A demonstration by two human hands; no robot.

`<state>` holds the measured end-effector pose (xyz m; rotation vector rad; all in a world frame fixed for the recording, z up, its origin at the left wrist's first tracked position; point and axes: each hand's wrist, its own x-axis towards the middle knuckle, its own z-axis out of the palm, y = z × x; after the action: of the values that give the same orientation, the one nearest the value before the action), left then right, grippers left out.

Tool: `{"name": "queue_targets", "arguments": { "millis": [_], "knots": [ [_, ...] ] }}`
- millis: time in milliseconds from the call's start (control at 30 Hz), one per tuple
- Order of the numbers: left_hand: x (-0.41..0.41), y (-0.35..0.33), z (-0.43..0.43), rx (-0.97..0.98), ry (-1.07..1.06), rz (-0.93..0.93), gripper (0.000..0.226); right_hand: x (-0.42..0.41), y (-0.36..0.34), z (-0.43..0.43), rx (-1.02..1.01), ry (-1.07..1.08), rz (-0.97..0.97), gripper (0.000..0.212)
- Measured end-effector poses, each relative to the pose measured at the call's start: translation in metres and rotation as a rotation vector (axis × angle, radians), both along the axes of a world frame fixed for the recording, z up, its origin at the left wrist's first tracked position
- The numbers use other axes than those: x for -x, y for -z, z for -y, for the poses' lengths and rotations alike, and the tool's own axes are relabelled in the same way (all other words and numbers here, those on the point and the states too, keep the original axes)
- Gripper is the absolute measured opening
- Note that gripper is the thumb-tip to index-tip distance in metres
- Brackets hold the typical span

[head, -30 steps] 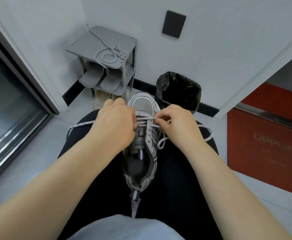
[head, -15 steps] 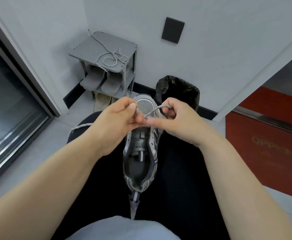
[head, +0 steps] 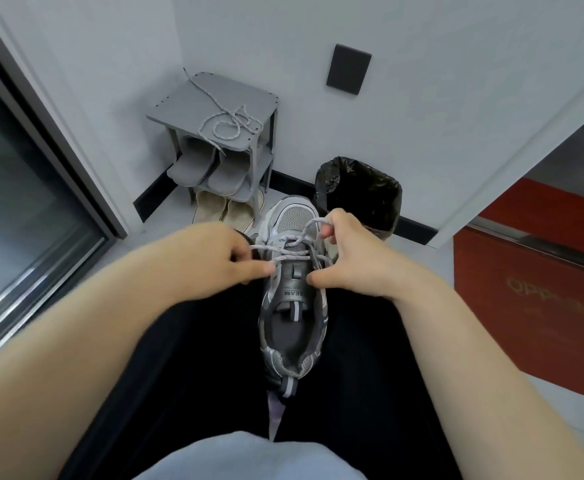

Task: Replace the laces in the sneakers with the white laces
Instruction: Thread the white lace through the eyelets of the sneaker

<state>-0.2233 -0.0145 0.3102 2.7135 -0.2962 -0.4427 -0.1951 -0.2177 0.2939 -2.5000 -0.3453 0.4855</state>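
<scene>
A grey and white sneaker (head: 292,306) rests between my thighs, toe pointing away from me. A white lace (head: 289,252) crosses its lower eyelets in a few rows. My left hand (head: 214,258) sits at the shoe's left side, fingers pinched on a lace strand there. My right hand (head: 347,251) is at the right side, fingertips raised and pinching a loop of the lace above the toe end, thumb resting on the shoe's collar. A second lace, grey-speckled (head: 226,124), lies coiled on top of the small rack.
A grey shoe rack (head: 263,102) stands against the wall ahead, slippers (head: 207,168) on its shelves. A bin with a black bag (head: 360,192) sits just beyond the sneaker's toe. A glass sliding door (head: 24,202) is on the left, a red box (head: 533,282) on the right.
My hands were joined above the shoe's toe half a second ago. They have separated to either side, drawing the lace out across the eyelets, and the right hand lifts a loop.
</scene>
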Motion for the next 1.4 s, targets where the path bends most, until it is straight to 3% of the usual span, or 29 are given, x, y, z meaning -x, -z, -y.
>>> {"name": "queue_targets", "arguments": {
  "millis": [67,133,200,267,300,367,400,500,567,633,667,833,900,933,1067,1200,1400],
  "knots": [
    [0.000,0.007,0.009,0.183,-0.011,0.130,0.050,0.003,0.004,0.003,-0.047,0.055,-0.014,0.050],
    [0.000,0.003,0.009,0.482,-0.206,0.214,0.038,0.006,0.007,0.010,-0.098,0.121,-0.038,0.049],
    [-0.001,-0.009,0.001,0.990,-0.524,0.137,0.023,0.008,0.011,0.017,-0.149,0.159,-0.041,0.046],
    [-0.003,-0.024,-0.015,1.536,-0.684,0.033,0.031,0.010,0.014,0.019,-0.181,0.172,-0.024,0.041],
    [-0.002,-0.029,-0.022,1.663,-0.698,0.004,0.040,0.010,0.015,0.018,-0.195,0.173,-0.021,0.039],
    [-0.003,-0.030,-0.023,1.518,-0.700,-0.049,0.043,0.010,0.017,0.015,-0.242,0.179,-0.040,0.038],
    [-0.002,-0.024,-0.017,1.291,-0.665,-0.061,0.040,0.011,0.017,0.012,-0.283,0.186,-0.058,0.038],
    [0.003,0.002,0.002,0.338,-0.297,0.038,0.031,0.013,0.018,0.009,-0.363,0.202,-0.074,0.037],
    [0.009,0.012,0.010,-0.005,-0.057,0.113,0.035,0.014,0.019,0.009,-0.341,0.189,-0.043,0.038],
    [0.010,0.009,0.010,0.000,0.037,0.106,0.037,0.014,0.019,0.011,-0.312,0.184,-0.021,0.039],
    [0.009,0.004,0.006,0.096,-0.002,0.080,0.038,0.015,0.019,0.012,-0.306,0.191,-0.022,0.039],
    [-0.003,-0.027,-0.026,1.087,-0.586,0.148,0.026,0.016,0.016,0.011,-0.251,0.166,-0.067,0.033],
    [0.002,-0.032,-0.022,1.357,-0.585,0.008,0.039,0.016,0.015,0.009,-0.251,0.147,-0.082,0.032],
    [0.006,-0.030,-0.017,1.392,-0.538,-0.081,0.045,0.016,0.015,0.008,-0.251,0.149,-0.089,0.033],
    [0.017,-0.029,-0.014,1.117,-0.303,-0.280,0.028,0.014,0.018,0.008,-0.267,0.166,-0.083,0.044],
    [0.016,-0.031,-0.041,0.929,-0.336,-0.367,0.029,0.015,0.017,0.007,-0.266,0.129,-0.067,0.052],
    [0.013,-0.005,-0.033,0.300,-0.107,-0.501,0.021,0.023,0.015,0.001,-0.214,0.075,-0.019,0.041]
  ]
}}
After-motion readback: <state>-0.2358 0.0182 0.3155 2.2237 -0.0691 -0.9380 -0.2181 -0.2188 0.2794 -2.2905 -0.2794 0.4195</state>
